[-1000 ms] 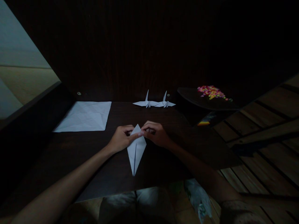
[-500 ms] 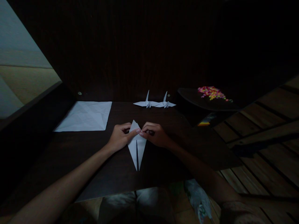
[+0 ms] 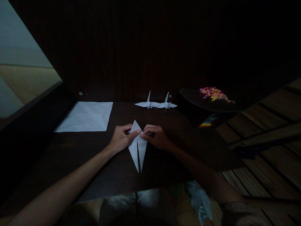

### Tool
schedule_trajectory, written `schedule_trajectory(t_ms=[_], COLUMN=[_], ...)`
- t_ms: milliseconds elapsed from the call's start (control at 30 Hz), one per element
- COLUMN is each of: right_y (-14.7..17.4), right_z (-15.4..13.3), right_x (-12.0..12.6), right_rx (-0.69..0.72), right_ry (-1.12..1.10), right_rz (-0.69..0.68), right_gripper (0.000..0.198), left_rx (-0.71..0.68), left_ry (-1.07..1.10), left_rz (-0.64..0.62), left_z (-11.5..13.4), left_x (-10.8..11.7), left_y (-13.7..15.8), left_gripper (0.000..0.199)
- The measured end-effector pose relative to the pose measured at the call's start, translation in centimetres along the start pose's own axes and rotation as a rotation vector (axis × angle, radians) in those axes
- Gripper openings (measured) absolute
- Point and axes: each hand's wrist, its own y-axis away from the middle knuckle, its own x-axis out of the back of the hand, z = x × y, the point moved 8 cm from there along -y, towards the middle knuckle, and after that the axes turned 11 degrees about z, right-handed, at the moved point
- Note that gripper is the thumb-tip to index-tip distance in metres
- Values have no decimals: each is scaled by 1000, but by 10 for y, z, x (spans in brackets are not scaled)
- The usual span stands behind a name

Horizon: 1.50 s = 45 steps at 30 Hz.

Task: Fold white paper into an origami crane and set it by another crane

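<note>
A folded white origami paper, shaped like a long diamond with a slit up its lower half, is held just above or on the dark table. My left hand grips its left edge, thumb lying across the front and fingers behind. On the opposite edge, my right hand pinches the paper, its thumb tip close to the left thumb. The curled fingers of both hands are partly hidden. Beyond them, two white paper cranes stand side by side with wings touching.
A creased white sheet lies at the left on the dark table. Small colourful pieces are heaped on a rounded dark shelf at the right. A dark panel rises behind. Below the right side is a plastic bag.
The small flap near the paper's top now lies flat, leaving a single point there. The slit between the lower points has widened slightly. Both hands stay almost in place.
</note>
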Motion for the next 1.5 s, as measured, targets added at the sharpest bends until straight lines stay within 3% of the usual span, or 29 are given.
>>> schedule_trajectory(t_ms=[400, 633, 867, 1100, 1333, 1500], right_y=[-1, -1, -3, -3, -3, -2], right_z=[1, 4, 6, 8, -8, -8], right_x=[1, 5, 7, 13, 17, 16], right_rx=[-12, -50, -70, -131, -17, -19], right_ry=[-12, -31, -21, -8, 31, 28], right_rz=[22, 28, 47, 161, 206, 225], right_gripper=[22, 27, 26, 22, 18, 15], left_rx=[38, -105, -134, -164, -197, -196], left_ry=[58, -8, -43, -63, -44, -32], left_rz=[9, 113, 140, 49, -17, -43], left_z=[2, 13, 12, 17, 20, 21], left_x=[-3, 11, 15, 7, -2, -7], left_y=[3, -6, -7, -2, 1, 4], left_gripper=[29, 29, 24, 21, 18, 17])
